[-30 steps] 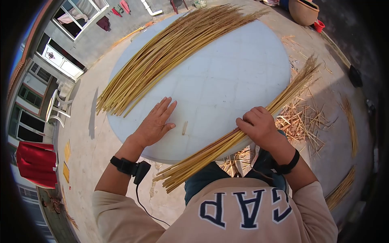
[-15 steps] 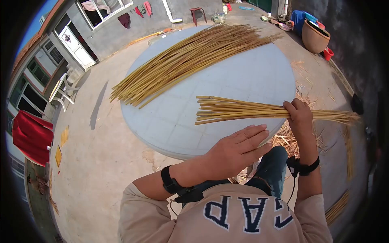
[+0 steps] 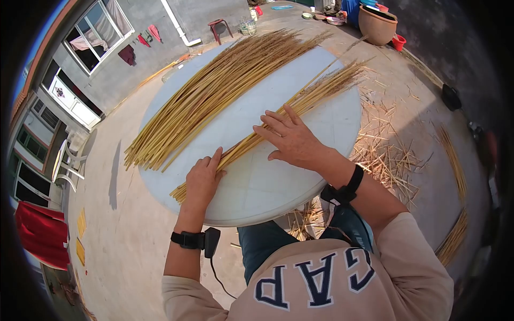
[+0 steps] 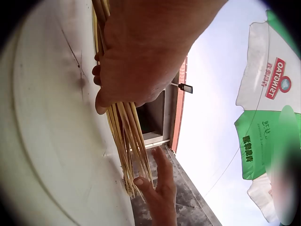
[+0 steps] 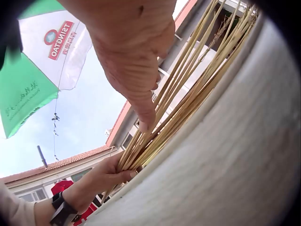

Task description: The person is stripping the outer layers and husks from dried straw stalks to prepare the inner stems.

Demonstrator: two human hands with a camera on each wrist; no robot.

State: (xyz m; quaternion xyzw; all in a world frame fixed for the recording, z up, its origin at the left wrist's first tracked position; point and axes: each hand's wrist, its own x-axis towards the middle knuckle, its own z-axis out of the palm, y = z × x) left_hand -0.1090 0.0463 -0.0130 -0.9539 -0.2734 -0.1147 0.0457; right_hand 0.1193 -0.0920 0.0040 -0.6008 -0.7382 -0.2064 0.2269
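A thin bundle of dry stalks with feathery tops lies slantwise over the round pale table in the head view. Near its cut ends my left hand grips it; the right wrist view has that hand's thumb and fingers around the stalks. Farther up the bundle, my right hand is spread, its fingers fairly straight over the stalks. From the left wrist, stalks run past my left hand toward the spread right hand. Beyond lies a larger pile of similar stalks.
Broken straw litters the ground right of the table. More stalk bundles lie farther right. A large clay pot and a red bucket stand at the back right, a white chair at the left.
The thin bundle was held in the right hand alone, swung level over the table, then laid slantwise beside the large pile. The left hand now grips its lower end; the right hand has opened.
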